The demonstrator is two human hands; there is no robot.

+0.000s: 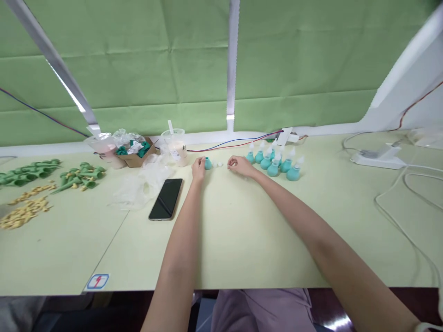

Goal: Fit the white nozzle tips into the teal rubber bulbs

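Note:
My left hand [198, 169] is closed at the left side of a small teal bulb-shaped piece [208, 163], which stands upright on the table with its open top showing. Just right of that bulb lie a few small white pieces [218, 164]. My right hand [241, 166] hovers close by with thumb and fingertips pinched together; whatever is between them is too small to make out. Several teal bulbs with pointed clear-white nozzles [273, 167] stand in a group behind and to the right of my right hand.
Left of my arm lie a black phone [166, 199] and a clear plastic bag [133, 190]. Two drink cups [178, 148] and a cardboard box [135, 159] stand at the back. Green parts [81, 176] and yellow pieces [26, 213] are far left. A power strip [379, 158] with cables sits right.

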